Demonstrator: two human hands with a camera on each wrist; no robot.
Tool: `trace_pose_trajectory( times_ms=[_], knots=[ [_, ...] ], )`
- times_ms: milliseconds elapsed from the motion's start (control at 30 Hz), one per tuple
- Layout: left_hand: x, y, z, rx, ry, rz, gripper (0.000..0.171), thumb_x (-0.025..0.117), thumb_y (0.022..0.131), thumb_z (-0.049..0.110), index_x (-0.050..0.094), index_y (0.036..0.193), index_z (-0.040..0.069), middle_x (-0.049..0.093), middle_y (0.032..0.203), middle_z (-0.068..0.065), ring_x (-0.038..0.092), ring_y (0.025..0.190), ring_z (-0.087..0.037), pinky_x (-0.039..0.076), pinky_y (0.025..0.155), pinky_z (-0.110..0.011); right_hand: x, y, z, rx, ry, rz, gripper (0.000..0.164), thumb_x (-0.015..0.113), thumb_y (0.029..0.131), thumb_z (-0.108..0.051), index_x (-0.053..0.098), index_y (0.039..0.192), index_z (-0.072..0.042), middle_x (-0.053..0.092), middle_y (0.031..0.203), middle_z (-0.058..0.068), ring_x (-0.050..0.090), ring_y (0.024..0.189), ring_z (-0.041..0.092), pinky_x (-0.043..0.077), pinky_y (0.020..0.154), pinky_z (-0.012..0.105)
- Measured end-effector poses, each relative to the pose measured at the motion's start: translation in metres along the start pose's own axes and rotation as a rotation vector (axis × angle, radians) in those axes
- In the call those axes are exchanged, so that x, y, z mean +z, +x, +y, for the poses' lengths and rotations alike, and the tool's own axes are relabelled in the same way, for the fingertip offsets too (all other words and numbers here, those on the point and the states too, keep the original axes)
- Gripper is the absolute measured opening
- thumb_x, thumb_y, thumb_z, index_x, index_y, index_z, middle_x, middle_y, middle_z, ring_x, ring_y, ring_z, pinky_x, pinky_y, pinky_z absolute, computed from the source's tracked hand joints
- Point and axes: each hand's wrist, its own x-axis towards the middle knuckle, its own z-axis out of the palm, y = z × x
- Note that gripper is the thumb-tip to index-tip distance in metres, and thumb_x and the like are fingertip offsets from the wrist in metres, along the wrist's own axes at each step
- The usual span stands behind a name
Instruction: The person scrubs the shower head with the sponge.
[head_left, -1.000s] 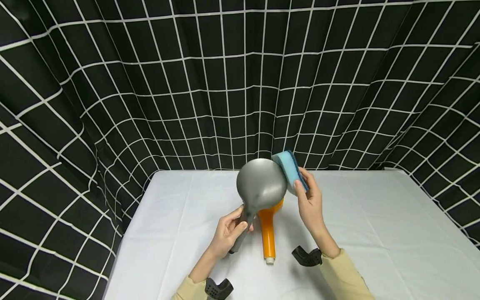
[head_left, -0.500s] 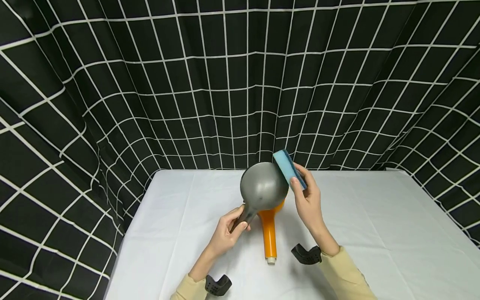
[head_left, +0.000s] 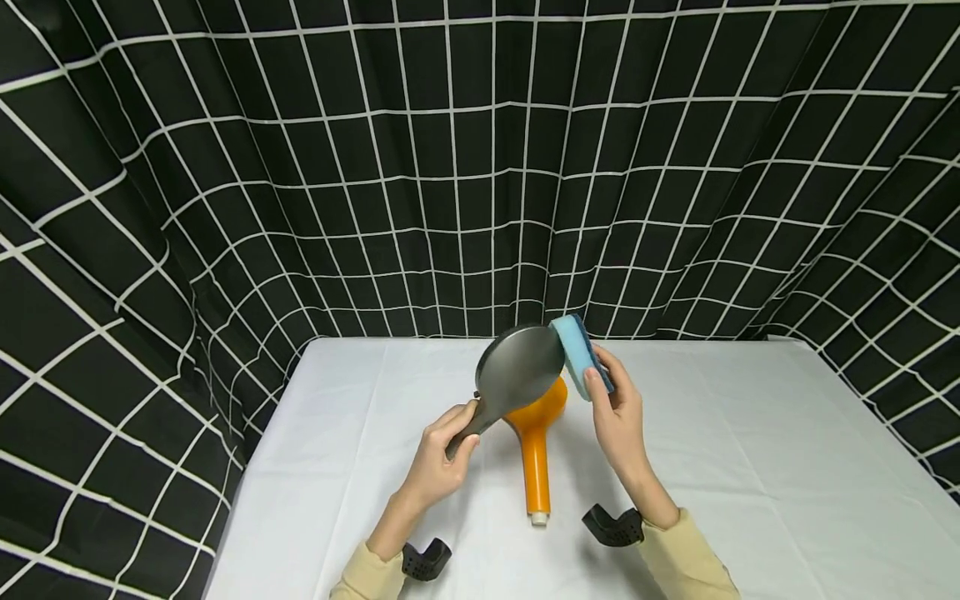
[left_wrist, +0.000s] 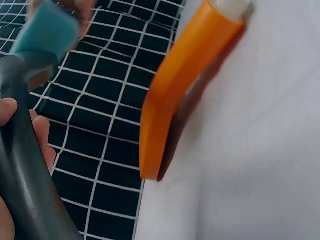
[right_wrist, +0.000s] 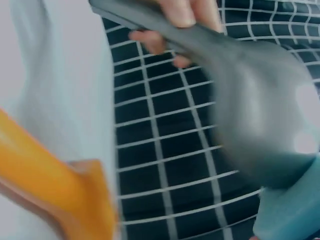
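In the head view, my left hand (head_left: 438,458) grips the handle of a grey handheld shower head (head_left: 519,367), held up over the table with its rounded back showing. My right hand (head_left: 622,421) pinches a light-blue sponge (head_left: 574,358) with a dark-blue scouring side between thumb and fingers. The sponge's pale side lies against the right edge of the grey head; the right wrist view shows the sponge (right_wrist: 290,210) pressed at that rounded edge. Below lies an orange shower head (head_left: 536,467) with a white end fitting, its round part partly hidden behind the grey one.
A white cloth covers the table (head_left: 750,450). Black curtain (head_left: 420,167) with a white grid hangs behind the table and along both sides. A black wrist camera mount (head_left: 426,560) sits on the left wrist and another mount (head_left: 613,527) on the right.
The grey shower head has turned and tilted in my left hand, which has shifted slightly left. My right hand has moved the sponge up a little, then down along the head's edge.
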Motion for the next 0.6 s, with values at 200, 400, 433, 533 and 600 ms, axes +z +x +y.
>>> trace_pose_trajectory(
  times_ms=[200, 400, 433, 533, 600],
  knots=[
    [0.002, -0.003, -0.007, 0.068, 0.253, -0.017, 0.040, 0.058, 0.083, -0.008, 0.055, 0.122, -0.007, 0.060, 0.111, -0.013, 0.062, 0.094, -0.021, 0.053, 0.074, -0.028, 0.004, 0.008, -0.035, -0.448, -0.104, 0.004, 0.027, 0.053, 0.090, 0.000, 0.057, 0.114, 0.012, 0.047, 0.123, 0.033, 0.045, 0.111, 0.041, 0.036, 0.096, 0.021],
    [0.004, -0.002, -0.007, 0.196, 0.426, 0.029, 0.038, 0.061, 0.076, -0.008, 0.061, 0.114, -0.006, 0.061, 0.105, -0.013, 0.063, 0.092, -0.026, 0.052, 0.075, -0.035, 0.001, 0.009, -0.030, -0.593, -0.132, 0.021, 0.034, 0.054, 0.093, -0.019, 0.061, 0.111, 0.010, 0.050, 0.122, 0.032, 0.045, 0.111, 0.042, 0.037, 0.097, 0.025],
    [0.004, -0.001, -0.006, 0.211, 0.443, 0.037, 0.037, 0.061, 0.076, -0.007, 0.061, 0.113, -0.006, 0.061, 0.105, -0.013, 0.063, 0.091, -0.026, 0.052, 0.075, -0.035, -0.001, 0.009, -0.029, -0.552, -0.119, 0.025, 0.031, 0.054, 0.093, -0.013, 0.059, 0.112, 0.011, 0.050, 0.122, 0.032, 0.046, 0.112, 0.039, 0.037, 0.096, 0.024],
    [0.004, -0.002, -0.005, 0.227, 0.488, 0.048, 0.035, 0.061, 0.077, -0.005, 0.062, 0.112, -0.006, 0.061, 0.105, -0.014, 0.062, 0.091, -0.026, 0.051, 0.075, -0.035, -0.008, 0.009, -0.028, -0.337, -0.106, 0.022, 0.028, 0.050, 0.092, 0.002, 0.054, 0.117, 0.013, 0.050, 0.121, 0.031, 0.049, 0.109, 0.023, 0.039, 0.089, 0.018],
    [0.005, -0.003, -0.004, 0.224, 0.511, 0.048, 0.034, 0.060, 0.077, -0.004, 0.063, 0.111, -0.005, 0.061, 0.106, -0.013, 0.062, 0.091, -0.026, 0.051, 0.075, -0.034, -0.012, 0.009, -0.026, -0.165, -0.121, 0.003, 0.029, 0.047, 0.092, 0.005, 0.052, 0.121, 0.011, 0.050, 0.123, 0.028, 0.049, 0.102, 0.014, 0.039, 0.083, 0.015]
  ],
)
